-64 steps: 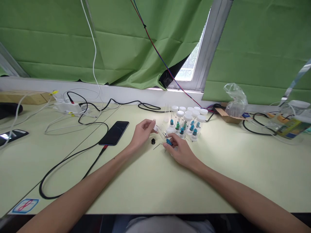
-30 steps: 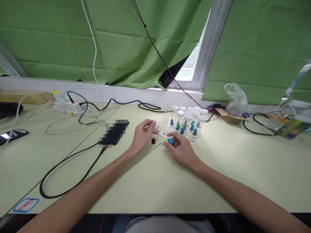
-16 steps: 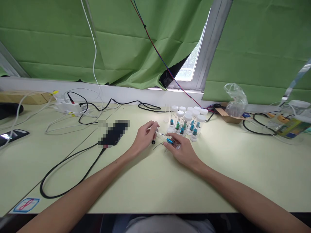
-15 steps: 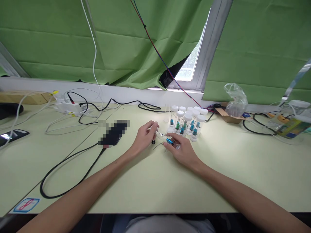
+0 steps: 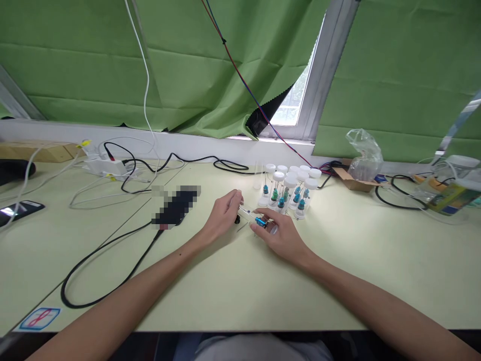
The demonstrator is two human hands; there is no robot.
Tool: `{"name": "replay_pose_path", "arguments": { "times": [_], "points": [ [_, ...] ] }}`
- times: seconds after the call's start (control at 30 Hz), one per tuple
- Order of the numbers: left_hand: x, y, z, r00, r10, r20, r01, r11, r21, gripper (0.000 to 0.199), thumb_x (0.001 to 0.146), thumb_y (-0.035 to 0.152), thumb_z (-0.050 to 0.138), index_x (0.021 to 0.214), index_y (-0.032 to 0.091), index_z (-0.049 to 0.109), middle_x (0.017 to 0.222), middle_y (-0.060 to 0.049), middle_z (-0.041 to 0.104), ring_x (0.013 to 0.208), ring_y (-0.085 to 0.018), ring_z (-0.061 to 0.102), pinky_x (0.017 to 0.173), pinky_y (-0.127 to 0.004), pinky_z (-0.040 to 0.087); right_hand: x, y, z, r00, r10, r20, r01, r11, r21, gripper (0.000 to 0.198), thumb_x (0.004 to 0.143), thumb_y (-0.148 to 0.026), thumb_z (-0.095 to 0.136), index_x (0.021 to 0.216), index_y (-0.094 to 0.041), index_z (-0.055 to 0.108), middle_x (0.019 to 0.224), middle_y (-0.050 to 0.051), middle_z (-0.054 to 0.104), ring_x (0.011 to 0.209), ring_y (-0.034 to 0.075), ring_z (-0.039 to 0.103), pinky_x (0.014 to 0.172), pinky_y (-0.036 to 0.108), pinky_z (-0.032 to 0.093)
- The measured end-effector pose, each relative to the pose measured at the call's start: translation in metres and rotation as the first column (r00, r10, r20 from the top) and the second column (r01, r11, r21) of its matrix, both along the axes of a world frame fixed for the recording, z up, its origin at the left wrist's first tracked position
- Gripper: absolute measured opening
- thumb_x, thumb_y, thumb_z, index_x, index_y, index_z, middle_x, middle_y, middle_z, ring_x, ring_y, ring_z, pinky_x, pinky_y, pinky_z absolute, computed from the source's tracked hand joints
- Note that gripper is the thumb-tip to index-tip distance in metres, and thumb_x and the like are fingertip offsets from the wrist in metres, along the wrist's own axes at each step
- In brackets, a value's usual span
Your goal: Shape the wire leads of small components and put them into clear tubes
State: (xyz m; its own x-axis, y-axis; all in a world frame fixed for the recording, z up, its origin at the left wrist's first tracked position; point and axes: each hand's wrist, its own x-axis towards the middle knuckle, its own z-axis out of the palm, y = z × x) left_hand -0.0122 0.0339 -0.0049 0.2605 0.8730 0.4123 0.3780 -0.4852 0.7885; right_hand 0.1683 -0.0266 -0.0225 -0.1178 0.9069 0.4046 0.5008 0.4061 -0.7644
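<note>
My left hand (image 5: 226, 211) is closed, thumb and fingers pinching the end of a thin silvery rod (image 5: 247, 212). The rod slants down to the right, to a shiny blue cylindrical piece (image 5: 260, 222). My right hand (image 5: 280, 230) curls its thumb and fingers around that blue piece; a pale round part (image 5: 274, 229) shows within its grasp. Whether a clear tube encloses the rod is too small to tell. On the table beneath lies a small black knob-like part (image 5: 237, 219) beside a thin bent metal piece (image 5: 242, 226).
Behind my right hand stand several clear, white-capped tubes (image 5: 281, 188) holding blue or green parts. A phone-like dark device (image 5: 176, 208), partly pixelated, lies left with a black cable (image 5: 64, 288). Farther right are an open cardboard box (image 5: 353, 183) and a plastic bag (image 5: 364, 155).
My left hand has shifted slightly left, with its fingers more closed together. The blue piece has moved a little left, and my right fingertips have turned slightly around it.
</note>
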Motion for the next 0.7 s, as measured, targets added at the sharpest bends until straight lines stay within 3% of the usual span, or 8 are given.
{"name": "replay_pose_path", "arguments": {
  "times": [0.7],
  "points": [
    [-0.0043, -0.0041, 0.0039, 0.980, 0.071, -0.184, -0.043, 0.988, 0.150, 0.039, 0.101, 0.039, 0.025, 0.071, 0.022, 0.044, 0.062, -0.001, 0.049, 0.057, -0.016, 0.042, 0.061, -0.031, 0.032, -0.0007, -0.0001, -0.0015, 0.999, 0.035, 0.024, -0.036, 0.999, 0.023, 0.032, 0.086, -0.035, 0.065, 0.113, -0.019, 0.070, 0.081, 0.002, 0.067, 0.061, 0.013, 0.053, 0.065, 0.026, 0.048]
  ]
}}
